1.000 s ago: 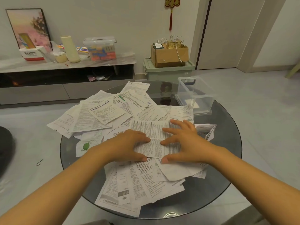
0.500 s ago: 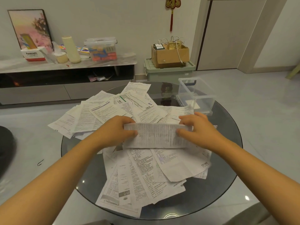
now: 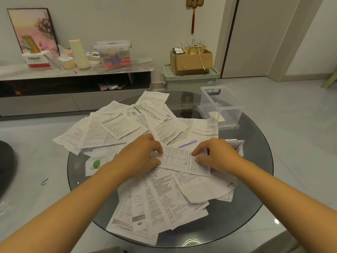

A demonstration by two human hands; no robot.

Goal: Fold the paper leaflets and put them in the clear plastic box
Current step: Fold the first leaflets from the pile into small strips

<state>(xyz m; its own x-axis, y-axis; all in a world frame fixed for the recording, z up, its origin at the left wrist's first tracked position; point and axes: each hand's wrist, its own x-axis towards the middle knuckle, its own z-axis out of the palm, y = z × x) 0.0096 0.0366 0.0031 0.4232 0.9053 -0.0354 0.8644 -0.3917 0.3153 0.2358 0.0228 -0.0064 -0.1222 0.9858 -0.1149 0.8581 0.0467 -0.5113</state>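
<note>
Folded leaflet (image 3: 184,159) between both grips, left hand (image 3: 140,156) and right hand (image 3: 217,154) pinching its ends (atop the paper pile (image 3: 127,128))

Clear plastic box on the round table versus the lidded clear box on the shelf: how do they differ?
The clear plastic box on the glass table stands open without a lid on it; the lidded box on the shelf is closed. The table box looks nearly empty; the shelf box is packed with colourful contents. Both are transparent plastic.

Two bare forearms, no sleeves in view, left hand (image 3: 140,156) and right hand (image 3: 217,154) without rings or watch
</note>
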